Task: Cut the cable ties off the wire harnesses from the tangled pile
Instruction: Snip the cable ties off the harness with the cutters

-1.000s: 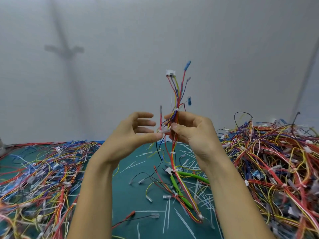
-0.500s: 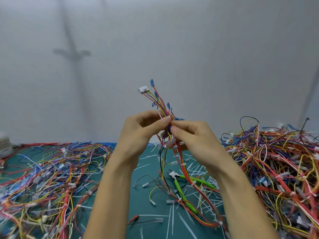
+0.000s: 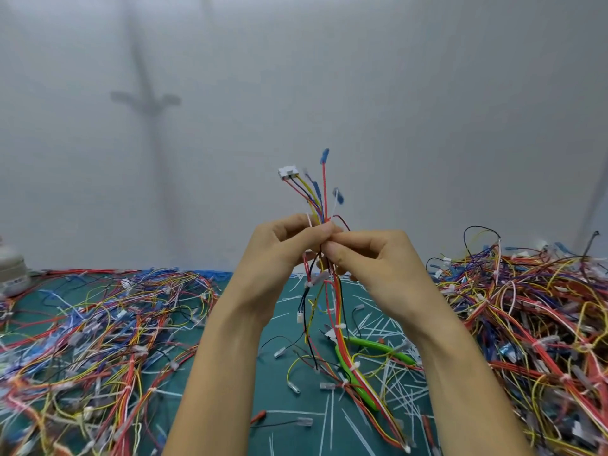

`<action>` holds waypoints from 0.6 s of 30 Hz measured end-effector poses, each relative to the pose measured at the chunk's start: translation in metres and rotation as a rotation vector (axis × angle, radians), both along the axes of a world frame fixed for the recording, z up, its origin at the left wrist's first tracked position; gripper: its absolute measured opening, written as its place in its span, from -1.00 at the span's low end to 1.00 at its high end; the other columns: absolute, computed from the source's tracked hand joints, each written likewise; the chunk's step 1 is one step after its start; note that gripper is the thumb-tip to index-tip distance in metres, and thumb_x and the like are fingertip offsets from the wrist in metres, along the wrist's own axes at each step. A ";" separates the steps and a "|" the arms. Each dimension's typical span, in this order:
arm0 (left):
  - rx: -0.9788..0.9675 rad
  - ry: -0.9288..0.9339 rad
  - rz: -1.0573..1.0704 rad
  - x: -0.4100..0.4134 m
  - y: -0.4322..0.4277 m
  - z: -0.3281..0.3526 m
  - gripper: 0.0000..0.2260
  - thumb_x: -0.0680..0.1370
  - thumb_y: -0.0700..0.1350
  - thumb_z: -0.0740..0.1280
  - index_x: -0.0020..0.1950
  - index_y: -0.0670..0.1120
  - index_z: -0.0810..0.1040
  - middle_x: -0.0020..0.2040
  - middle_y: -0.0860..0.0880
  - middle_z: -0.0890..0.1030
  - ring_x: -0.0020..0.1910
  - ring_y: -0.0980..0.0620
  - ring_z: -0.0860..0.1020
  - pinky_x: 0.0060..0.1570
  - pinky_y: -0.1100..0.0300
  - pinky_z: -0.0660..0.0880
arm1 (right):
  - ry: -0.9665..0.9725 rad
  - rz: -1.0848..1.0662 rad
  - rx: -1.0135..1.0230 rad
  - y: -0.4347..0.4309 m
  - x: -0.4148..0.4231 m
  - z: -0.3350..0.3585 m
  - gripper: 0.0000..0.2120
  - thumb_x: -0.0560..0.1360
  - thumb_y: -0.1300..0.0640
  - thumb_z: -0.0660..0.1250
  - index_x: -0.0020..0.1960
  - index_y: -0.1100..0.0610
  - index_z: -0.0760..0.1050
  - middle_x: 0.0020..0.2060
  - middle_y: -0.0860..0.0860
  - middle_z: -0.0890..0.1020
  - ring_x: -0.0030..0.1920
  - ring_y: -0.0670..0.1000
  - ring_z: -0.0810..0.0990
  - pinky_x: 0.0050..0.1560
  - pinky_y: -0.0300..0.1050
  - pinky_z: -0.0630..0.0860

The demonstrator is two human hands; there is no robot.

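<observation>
Both hands hold one wire harness (image 3: 320,199) upright above the green mat (image 3: 279,403). My left hand (image 3: 283,251) pinches the bundle just below where its red, yellow and blue wires fan out to a white connector and blue terminals. My right hand (image 3: 368,258) pinches the same spot from the right, fingertips meeting the left thumb. The harness tail hangs down to the mat, with white cable ties (image 3: 340,326) still around it. Green-handled cutters (image 3: 378,348) lie on the mat under the tail.
A tangled pile of harnesses (image 3: 526,324) rises on the right. Another spread of loose wires (image 3: 98,330) covers the left of the mat. Several cut white tie strips (image 3: 388,383) litter the middle. A pale round object (image 3: 10,268) sits at the far left edge.
The harness has swung from leaning left back to upright. My left hand, open one second ago, now pinches the bundle beside the right hand's fingers.
</observation>
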State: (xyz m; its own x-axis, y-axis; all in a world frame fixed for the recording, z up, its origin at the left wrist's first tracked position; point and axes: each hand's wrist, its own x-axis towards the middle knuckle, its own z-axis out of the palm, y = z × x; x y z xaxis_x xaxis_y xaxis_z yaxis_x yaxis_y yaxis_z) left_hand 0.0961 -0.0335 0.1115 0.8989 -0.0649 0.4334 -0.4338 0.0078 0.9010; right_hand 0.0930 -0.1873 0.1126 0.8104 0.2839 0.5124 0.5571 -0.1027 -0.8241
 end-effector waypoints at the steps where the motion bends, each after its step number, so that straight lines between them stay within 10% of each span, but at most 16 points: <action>1: 0.009 -0.001 -0.003 0.000 0.000 0.000 -0.82 0.48 -0.04 0.39 -0.03 -0.10 0.70 -0.05 -0.06 0.71 -0.02 -0.02 0.64 0.17 -0.04 0.47 | 0.005 -0.034 -0.010 0.000 0.000 -0.001 -0.85 0.52 0.11 0.40 -0.10 -0.12 0.69 -0.22 -0.17 0.72 -0.15 -0.22 0.67 -0.14 -0.34 0.54; 11: -0.114 -0.025 0.024 0.004 0.004 -0.003 -0.84 0.44 -0.31 0.46 -0.08 -0.06 0.67 -0.04 -0.07 0.71 -0.07 0.05 0.66 -0.10 0.26 0.56 | 0.065 -0.131 -0.316 -0.003 -0.001 0.000 -0.79 0.39 -0.11 0.47 -0.03 -0.06 0.64 -0.18 -0.17 0.69 -0.16 -0.20 0.64 -0.07 -0.13 0.56; 18: -0.060 -0.001 0.063 0.003 0.005 -0.001 -0.79 0.51 0.01 0.36 0.04 -0.06 0.68 0.00 -0.08 0.71 -0.01 0.00 0.68 -0.06 0.22 0.59 | 0.110 -0.137 -0.110 -0.001 0.000 -0.001 -0.96 0.43 0.16 0.49 -0.17 0.05 0.66 -0.26 -0.06 0.72 -0.22 -0.09 0.68 -0.16 -0.17 0.58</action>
